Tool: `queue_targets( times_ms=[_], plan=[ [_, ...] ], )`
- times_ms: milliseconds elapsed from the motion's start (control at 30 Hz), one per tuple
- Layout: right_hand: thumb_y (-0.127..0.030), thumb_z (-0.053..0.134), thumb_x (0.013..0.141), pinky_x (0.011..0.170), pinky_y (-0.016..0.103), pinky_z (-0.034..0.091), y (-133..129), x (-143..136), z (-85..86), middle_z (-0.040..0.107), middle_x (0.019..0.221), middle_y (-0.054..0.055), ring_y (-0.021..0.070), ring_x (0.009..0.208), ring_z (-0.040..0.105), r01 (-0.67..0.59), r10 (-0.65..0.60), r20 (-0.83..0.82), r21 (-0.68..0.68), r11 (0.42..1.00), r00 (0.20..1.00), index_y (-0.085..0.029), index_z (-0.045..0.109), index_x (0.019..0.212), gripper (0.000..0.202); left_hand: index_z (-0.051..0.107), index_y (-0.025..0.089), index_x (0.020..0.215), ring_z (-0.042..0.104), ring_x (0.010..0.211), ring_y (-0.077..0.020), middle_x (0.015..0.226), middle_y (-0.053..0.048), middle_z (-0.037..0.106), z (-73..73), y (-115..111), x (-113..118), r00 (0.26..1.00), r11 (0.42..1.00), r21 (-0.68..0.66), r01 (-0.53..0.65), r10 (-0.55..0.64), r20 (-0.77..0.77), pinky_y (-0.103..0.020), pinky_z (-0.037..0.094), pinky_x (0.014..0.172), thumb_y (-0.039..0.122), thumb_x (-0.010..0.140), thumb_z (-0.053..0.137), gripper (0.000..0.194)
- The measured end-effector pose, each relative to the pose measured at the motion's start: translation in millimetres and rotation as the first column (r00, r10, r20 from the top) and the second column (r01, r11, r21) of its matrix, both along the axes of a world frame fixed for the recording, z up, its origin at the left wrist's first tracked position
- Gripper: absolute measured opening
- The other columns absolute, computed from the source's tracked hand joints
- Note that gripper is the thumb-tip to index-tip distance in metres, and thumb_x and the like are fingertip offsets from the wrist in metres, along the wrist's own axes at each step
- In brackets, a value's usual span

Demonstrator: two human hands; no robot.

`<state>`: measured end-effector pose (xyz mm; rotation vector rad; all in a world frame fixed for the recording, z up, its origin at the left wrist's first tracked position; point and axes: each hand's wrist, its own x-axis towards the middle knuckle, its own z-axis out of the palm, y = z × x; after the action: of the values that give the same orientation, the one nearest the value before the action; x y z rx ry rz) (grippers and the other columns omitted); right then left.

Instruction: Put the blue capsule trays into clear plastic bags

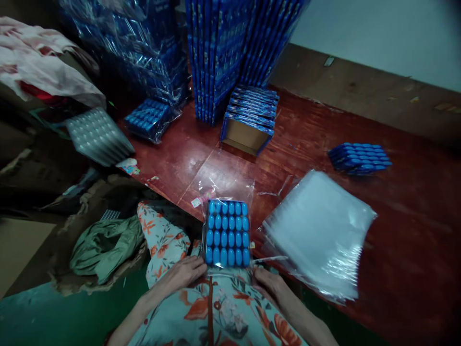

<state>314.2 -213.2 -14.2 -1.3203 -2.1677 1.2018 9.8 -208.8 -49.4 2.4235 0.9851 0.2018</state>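
Note:
A pack of blue oval pieces in rows [228, 234] lies inside a clear plastic bag [230, 190] at the table's front edge, against the floral clothing. My left hand [189, 270] is at the pack's lower left corner, its fingers together on the bag's edge. My right hand [268, 281] is by the lower right corner, close to the bag's edge; its fingertips are partly hidden. To the right lies a stack of clear plastic bags [319, 230].
Red table [406, 240]. An open box [247, 137] holds flat blue packs. Tall blue stacks [219, 57] stand behind. Blue packs [360, 157] lie right, wrapped ones [149, 117] left, near silvery trays [99, 134]. A torn carton [59, 269] holds green cloth [108, 245].

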Motion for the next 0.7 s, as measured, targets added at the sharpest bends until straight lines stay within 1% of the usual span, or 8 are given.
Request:
queue_targets(
  times_ms=[100,200,300,400,467,500,600,700],
  plan=[
    [-0.025,0.043,0.093,0.066,0.027,0.052,28.4,-0.3,31.1,0.06,0.079,0.003,0.0155,0.071,0.058,-0.007,0.009,-0.018,0.089,0.996,1.0,-0.022,0.052,0.081,0.016,0.057,0.021,0.091,0.06,0.082,-0.0171,0.09,-0.004,0.065,38.7,20.7,-2.7,0.997,0.997,0.005,-0.071,0.071,0.037,-0.025,0.048,0.078,0.008,0.081,0.041,0.023],
    [-0.019,0.046,0.091,0.069,0.027,0.051,60.3,-6.2,65.9,0.059,0.087,0.005,0.0158,0.08,0.059,0.088,-0.05,-0.137,0.294,0.952,0.989,-0.021,0.053,0.082,0.011,0.058,0.023,0.087,0.055,0.073,-0.0172,0.083,-0.004,0.062,92.6,45.8,-3.4,0.978,0.982,0.07,-0.175,0.165,0.129,-0.025,0.046,0.065,0.004,0.079,0.035,0.031],
    [-0.014,0.049,0.089,0.076,0.033,0.051,87.7,-16.9,96.2,0.063,0.096,0.007,0.0183,0.09,0.062,0.252,-0.112,-0.328,0.424,0.87,0.938,-0.022,0.051,0.085,0.009,0.061,0.024,0.087,0.052,0.068,-0.0171,0.078,-0.003,0.058,144.3,73.1,-3.6,0.951,0.953,0.185,-0.242,0.194,0.242,-0.026,0.042,0.06,0.009,0.085,0.035,0.029],
    [-0.014,0.053,0.088,0.078,0.035,0.05,116.4,-29.8,115.9,0.068,0.098,0.006,0.0193,0.09,0.064,0.439,-0.169,-0.499,0.494,0.75,0.85,-0.022,0.048,0.084,0.01,0.063,0.024,0.087,0.053,0.07,-0.0167,0.079,-0.003,0.056,180.4,107.2,-3.3,0.905,0.897,0.286,-0.338,0.226,0.36,-0.027,0.043,0.065,0.017,0.087,0.043,0.021],
    [-0.018,0.057,0.086,0.073,0.031,0.05,139.7,-39.1,122.4,0.069,0.089,0.003,0.0169,0.082,0.066,0.557,-0.212,-0.587,0.502,0.662,0.781,-0.021,0.048,0.081,0.011,0.062,0.021,0.081,0.052,0.07,-0.0155,0.076,-0.002,0.054,191.6,134.0,-1.1,0.867,0.865,0.308,-0.395,0.241,0.435,-0.027,0.043,0.069,0.02,0.086,0.045,0.018],
    [-0.02,0.059,0.086,0.069,0.029,0.051,152.1,-43.8,124.0,0.069,0.084,0.002,0.0157,0.077,0.066,0.602,-0.23,-0.631,0.472,0.644,0.741,-0.021,0.048,0.08,0.012,0.061,0.02,0.078,0.052,0.07,-0.0148,0.074,-0.001,0.053,192.7,147.7,1.0,0.847,0.854,0.31,-0.419,0.244,0.473,-0.027,0.044,0.069,0.02,0.086,0.046,0.017],
    [-0.028,0.059,0.086,0.06,0.026,0.052,186.2,-56.4,124.7,0.066,0.07,-0.002,0.014,0.062,0.066,0.65,-0.248,-0.764,0.279,0.707,0.596,-0.021,0.045,0.078,0.017,0.059,0.018,0.081,0.054,0.071,-0.0133,0.075,0.0,0.056,178.8,183.5,9.8,0.692,0.791,0.239,-0.564,0.295,0.659,-0.026,0.045,0.071,0.024,0.083,0.055,0.007],
    [-0.03,0.062,0.084,0.054,0.026,0.052,207.7,-64.3,122.8,0.065,0.067,-0.004,0.0145,0.055,0.065,0.635,-0.259,-0.828,0.144,0.759,0.497,-0.021,0.043,0.077,0.021,0.06,0.016,0.1,0.059,0.085,-0.0159,0.092,-0.004,0.064,149.2,204.3,19.3,0.413,0.722,-0.038,-0.691,0.437,0.799,-0.028,0.046,0.08,0.03,0.072,0.071,0.033]
  ],
)
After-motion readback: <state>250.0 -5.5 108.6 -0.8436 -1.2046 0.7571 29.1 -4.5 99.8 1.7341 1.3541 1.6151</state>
